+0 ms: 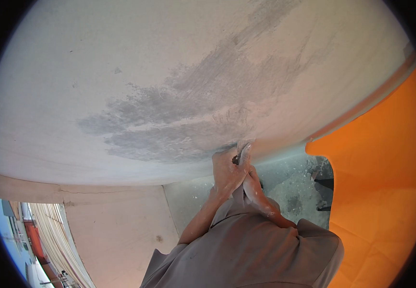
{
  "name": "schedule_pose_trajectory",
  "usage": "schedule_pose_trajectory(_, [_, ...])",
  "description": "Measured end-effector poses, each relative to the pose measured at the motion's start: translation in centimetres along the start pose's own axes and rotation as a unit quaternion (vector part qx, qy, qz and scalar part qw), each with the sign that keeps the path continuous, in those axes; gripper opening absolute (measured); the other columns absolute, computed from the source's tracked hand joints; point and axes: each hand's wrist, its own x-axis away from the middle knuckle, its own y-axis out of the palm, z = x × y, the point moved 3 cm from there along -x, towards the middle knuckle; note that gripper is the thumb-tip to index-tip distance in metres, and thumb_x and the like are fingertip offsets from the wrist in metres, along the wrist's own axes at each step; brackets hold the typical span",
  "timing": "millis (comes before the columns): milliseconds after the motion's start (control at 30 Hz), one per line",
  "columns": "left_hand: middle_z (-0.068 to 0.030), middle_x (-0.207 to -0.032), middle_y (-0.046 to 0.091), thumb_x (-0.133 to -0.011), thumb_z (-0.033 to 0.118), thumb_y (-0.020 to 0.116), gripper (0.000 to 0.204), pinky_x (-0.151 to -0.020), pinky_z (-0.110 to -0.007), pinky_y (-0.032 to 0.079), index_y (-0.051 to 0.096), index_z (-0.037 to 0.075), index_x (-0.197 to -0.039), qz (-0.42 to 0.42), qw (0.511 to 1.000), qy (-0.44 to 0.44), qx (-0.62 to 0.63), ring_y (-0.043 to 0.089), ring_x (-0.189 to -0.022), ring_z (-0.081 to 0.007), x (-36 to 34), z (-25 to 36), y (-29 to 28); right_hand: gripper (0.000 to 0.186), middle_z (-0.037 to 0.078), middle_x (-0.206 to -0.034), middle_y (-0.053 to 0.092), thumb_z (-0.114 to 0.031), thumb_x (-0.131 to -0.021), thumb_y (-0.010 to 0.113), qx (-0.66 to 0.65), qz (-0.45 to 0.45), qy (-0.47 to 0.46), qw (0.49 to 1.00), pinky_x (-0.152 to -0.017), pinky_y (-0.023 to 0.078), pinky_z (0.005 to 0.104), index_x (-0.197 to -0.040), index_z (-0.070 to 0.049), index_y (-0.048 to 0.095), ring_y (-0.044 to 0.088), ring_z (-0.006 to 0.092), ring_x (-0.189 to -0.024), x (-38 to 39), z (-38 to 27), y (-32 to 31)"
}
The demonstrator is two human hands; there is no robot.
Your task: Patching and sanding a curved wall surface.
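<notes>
Both of my hands are close together at the lower part of a pale wall (73,81), just below a rough grey patch (193,96). My left hand (226,170) has its fingers curled against the wall, with the thumb pointing up. A small dark spot shows between its thumb and fingers; whatever it grips there is too hidden to name. My right hand (254,185) is closed, pressed against the left one near the base of its thumb. White dust coats the skin of both.
An orange sheet (376,177) hangs along the right side. Below lies a grey floor (289,187) with white specks, dark objects (324,185) beside the sheet. At lower left, a pinkish wall (116,225) meets an opening with pale hanging fabric (56,230).
</notes>
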Motion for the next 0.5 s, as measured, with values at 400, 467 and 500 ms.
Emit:
schedule_pose_trajectory(400, [0.0027,-0.057,0.054,-0.102,0.027,0.068,0.045,-0.047,-0.028,0.032,0.063,-0.001,-0.067,-0.009,0.997,-0.036,0.063,0.045,-0.054,-0.0036,0.9,-2.7,2.5,0.044,0.005,-0.070,0.061,-0.029,-0.110,0.048,0.214,0.036,-0.042,0.975,-0.062,0.047,0.0334,-0.096,0.010,0.064,0.055,0.0120,-0.067,-0.1,-1.6,-3.0])
schedule_pose_trajectory(467, [0.0041,-0.056,0.051,-0.103,0.027,0.067,0.047,-0.047,-0.028,0.029,0.061,0.001,-0.065,0.014,0.993,-0.039,0.113,0.042,-0.054,-0.0029,1.0,-2.7,2.9,0.045,0.008,-0.065,0.058,-0.030,-0.110,0.048,0.254,0.050,-0.057,0.964,-0.059,0.046,0.0370,-0.099,0.011,0.060,0.054,0.0131,-0.062,0.1,-2.2,-2.9])
schedule_pose_trajectory(500, [0.0041,-0.056,0.051,-0.103,0.027,0.067,0.047,-0.047,-0.028,0.029,0.061,0.001,-0.065,0.011,0.993,-0.039,0.115,0.042,-0.054,-0.0029,1.0,-2.6,3.0,0.045,0.008,-0.065,0.058,-0.030,-0.110,0.048,0.254,0.053,-0.057,0.964,-0.059,0.046,0.0370,-0.099,0.011,0.060,0.054,0.0131,-0.062,0.1,-2.4,-3.0])
